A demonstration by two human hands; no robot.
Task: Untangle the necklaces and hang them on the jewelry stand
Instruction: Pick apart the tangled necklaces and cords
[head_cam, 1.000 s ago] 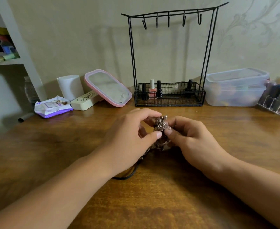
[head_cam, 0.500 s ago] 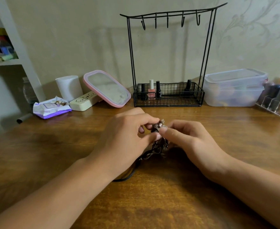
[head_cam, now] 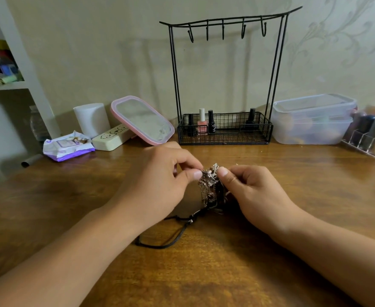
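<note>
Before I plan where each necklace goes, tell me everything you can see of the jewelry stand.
The jewelry stand is thin black wire, upright at the back of the table against the wall. Paired rods on each side carry a curved top bar with five hooks, all bare. Its base is a mesh basket holding four nail polish bottles, one pink, three dark. Neither hand touches it.

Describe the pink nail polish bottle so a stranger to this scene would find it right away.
Find the black wire jewelry stand against the back wall and look into the mesh basket at its base. Toward the basket's left end, the pink nail polish bottle stands upright between two black bottles. It alone has a pink body and white cap; every other bottle there is black.
</note>
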